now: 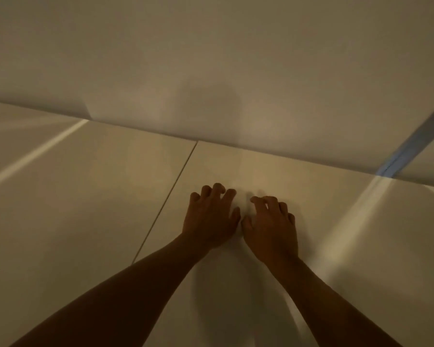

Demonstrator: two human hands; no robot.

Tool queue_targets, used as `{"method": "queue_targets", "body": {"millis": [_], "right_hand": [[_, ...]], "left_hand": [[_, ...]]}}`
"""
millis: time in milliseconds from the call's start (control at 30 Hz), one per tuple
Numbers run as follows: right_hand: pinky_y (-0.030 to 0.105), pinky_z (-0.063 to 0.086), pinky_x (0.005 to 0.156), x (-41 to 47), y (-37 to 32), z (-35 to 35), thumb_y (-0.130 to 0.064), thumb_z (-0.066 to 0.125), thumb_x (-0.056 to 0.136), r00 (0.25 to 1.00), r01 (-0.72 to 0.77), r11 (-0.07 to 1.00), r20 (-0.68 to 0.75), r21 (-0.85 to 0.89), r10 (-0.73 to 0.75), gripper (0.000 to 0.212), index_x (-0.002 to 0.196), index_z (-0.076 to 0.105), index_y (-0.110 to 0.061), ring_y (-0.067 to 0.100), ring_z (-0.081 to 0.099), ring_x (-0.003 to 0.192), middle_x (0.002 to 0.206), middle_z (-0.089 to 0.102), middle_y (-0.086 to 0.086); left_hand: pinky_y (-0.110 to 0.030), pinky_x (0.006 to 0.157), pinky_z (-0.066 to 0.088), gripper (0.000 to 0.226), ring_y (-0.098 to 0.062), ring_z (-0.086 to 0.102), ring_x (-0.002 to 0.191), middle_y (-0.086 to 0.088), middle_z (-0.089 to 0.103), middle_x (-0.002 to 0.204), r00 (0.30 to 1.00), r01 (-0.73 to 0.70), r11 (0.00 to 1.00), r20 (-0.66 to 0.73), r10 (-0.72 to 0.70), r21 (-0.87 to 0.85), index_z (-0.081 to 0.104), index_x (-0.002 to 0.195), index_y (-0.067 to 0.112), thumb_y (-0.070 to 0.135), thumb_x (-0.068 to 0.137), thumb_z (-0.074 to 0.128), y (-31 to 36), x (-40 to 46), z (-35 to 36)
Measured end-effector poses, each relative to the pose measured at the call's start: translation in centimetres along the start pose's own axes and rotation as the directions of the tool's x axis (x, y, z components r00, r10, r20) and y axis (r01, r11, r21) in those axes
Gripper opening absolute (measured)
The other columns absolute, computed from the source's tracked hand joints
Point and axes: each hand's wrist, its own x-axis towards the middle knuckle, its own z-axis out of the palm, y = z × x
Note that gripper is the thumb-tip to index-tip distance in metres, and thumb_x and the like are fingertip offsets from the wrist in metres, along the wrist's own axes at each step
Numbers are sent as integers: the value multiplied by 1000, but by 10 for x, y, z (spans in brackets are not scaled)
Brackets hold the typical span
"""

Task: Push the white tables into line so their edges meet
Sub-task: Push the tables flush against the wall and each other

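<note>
— Both hands lie palm-down on the right white table (323,221), left hand (209,219) just beside right hand (271,231), fingers curled, gripping nothing.

— And the tables?

— A thin dark seam (166,204) separates it from the left white table (73,209); both far edges touch the wall (211,58).

Ahead of me, filling everything from 10 to 2 o'clock, is a plain pale wall (211,46), dim and warm-toned in this light. A soft rounded shadow (211,103) sits on it at 12 o'clock, low down near its bottom edge. At 2 o'clock a narrow grey-blue strip (416,141) runs slantwise down the wall to its foot. At 10 o'clock a lighter wedge (35,83) shows on the wall; I cannot tell whether it is a corner or only light.
</note>
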Motion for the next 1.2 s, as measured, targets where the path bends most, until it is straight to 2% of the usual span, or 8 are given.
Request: {"method": "queue_targets", "body": {"millis": [133,267,400,633,733,800,933,1200], "right_hand": [[44,48,93,75,4,1,-33,59,93,999,-28,996,-35,85,31,43,132,59,-13,31,56,115,128,62,10],[44,42,105,133,11,10,-36,51,99,999,-43,997,16,58,43,47,140,52,-13,31,49,127,139,55,10],[45,38,108,170,6,26,-37,51,97,1000,-12,999,5,35,12,49,139,51,-13,34,46,131,142,53,11],[48,45,97,200,16,51,-34,49,93,996,-61,998,-61,-2,61,43,123,61,-5,40,55,114,123,62,16],[47,38,103,209,18,61,-40,44,94,995,-100,994,-21,-53,99,46,121,62,-8,39,54,114,121,63,17],[47,38,101,213,16,64,-46,35,92,990,-139,986,-20,-86,138,52,116,63,-8,39,54,108,113,65,17],[49,42,93,210,10,65,-45,35,90,985,-170,978,-52,-124,165,53,111,62,-6,40,56,98,104,64,19],[51,41,94,207,-5,70,-47,40,88,975,-213,972,-82,-101,205,53,109,60,-2,43,53,102,104,62,23]], "left_hand": [[-38,100,43,47,-23,48,126,-4,46,145,1000,3,999,28,-2,-38,41,145,22,43,103,41,-15,67,-7],[-39,104,41,48,-24,44,133,-4,43,149,1000,8,999,29,-8,-33,38,147,20,43,104,38,-25,116,1],[-40,110,37,52,-25,39,140,-4,40,154,999,9,1000,47,-7,-25,36,151,19,42,105,37,-42,142,13],[-42,109,38,48,-30,47,130,-9,52,141,998,-37,998,45,39,-45,47,141,13,40,103,39,-74,192,32],[-44,111,35,63,-31,50,127,-9,56,137,992,-100,995,70,102,-29,50,138,14,53,96,23,-74,212,39],[-45,108,34,71,-32,54,120,-10,61,130,988,-128,992,85,127,0,54,132,15,57,91,14,-74,219,46],[-45,97,38,57,-34,57,105,-10,65,115,992,-124,992,25,123,29,58,119,15,55,95,25,-75,218,54],[-44,93,38,46,-32,56,104,-11,64,115,982,-188,982,-30,188,-2,58,118,13,49,99,36,-84,215,56]]}}
